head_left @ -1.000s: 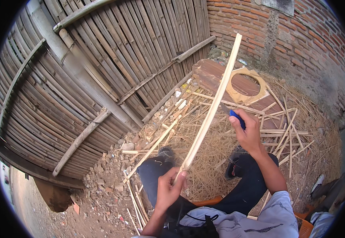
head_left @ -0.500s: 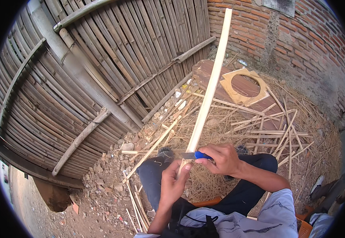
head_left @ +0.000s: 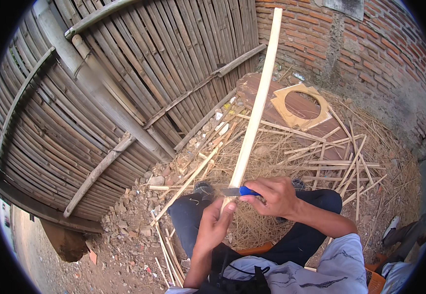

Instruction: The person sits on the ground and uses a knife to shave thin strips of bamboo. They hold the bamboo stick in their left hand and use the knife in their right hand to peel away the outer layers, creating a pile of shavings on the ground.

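Landmark: the long bamboo slat, rising from the lap toward the top of the view. Left of the slat stands a bamboo fence with a thick slanting pole; at its foot, rubble and stones cover the ground. The left hand is closed around the slat's lower end, thumb pressed up against the wood just below the blade. The right hand, immediately right of the slat, is wrapped tight around a blue-handled knife, whose blade lies across the slat's lower end, touching it.

Change: a second ago the right hand was out along the slat, well up from the left hand; it now sits back beside the left hand with the blade reset at the base. Judged from this, one shaving pass has ended and another is set to begin.

Right of the slat, cut bamboo strips and shavings litter the ground before a brick wall; a cardboard ring lies on a board. Room: the line up the slat away from the body is open; fence and wall stand well apart from the hands.
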Available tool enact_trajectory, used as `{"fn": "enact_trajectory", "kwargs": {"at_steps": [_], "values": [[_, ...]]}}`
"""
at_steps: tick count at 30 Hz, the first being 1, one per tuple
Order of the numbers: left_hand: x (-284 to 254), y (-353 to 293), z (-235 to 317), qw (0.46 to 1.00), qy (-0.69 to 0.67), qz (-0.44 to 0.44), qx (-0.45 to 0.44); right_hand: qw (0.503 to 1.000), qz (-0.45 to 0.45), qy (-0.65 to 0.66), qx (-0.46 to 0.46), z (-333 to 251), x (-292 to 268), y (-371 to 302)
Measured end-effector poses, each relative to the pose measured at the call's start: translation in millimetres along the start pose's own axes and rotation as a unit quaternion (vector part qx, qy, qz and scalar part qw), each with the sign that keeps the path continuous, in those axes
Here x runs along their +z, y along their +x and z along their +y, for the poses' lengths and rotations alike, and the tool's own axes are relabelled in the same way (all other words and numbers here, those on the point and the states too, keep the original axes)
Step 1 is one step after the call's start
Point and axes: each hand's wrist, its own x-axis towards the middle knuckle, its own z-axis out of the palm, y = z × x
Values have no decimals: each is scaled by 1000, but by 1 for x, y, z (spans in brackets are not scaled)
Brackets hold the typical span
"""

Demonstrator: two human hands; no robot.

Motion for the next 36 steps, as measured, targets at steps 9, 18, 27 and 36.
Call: {"fn": "enact_trajectory", "kwargs": {"at_steps": [9,18,27,36], "values": [[-9,-18,-2,995,-52,-53,-73,992,83,-41,87,30,-31,18],[-20,-23,-7,993,-60,-63,-85,993,91,-52,54,45,-28,15],[-4,-21,-7,961,266,61,45,997,48,-44,45,35,-25,13],[4,-28,5,939,323,106,48,996,67,-45,42,45,-30,15]]}}
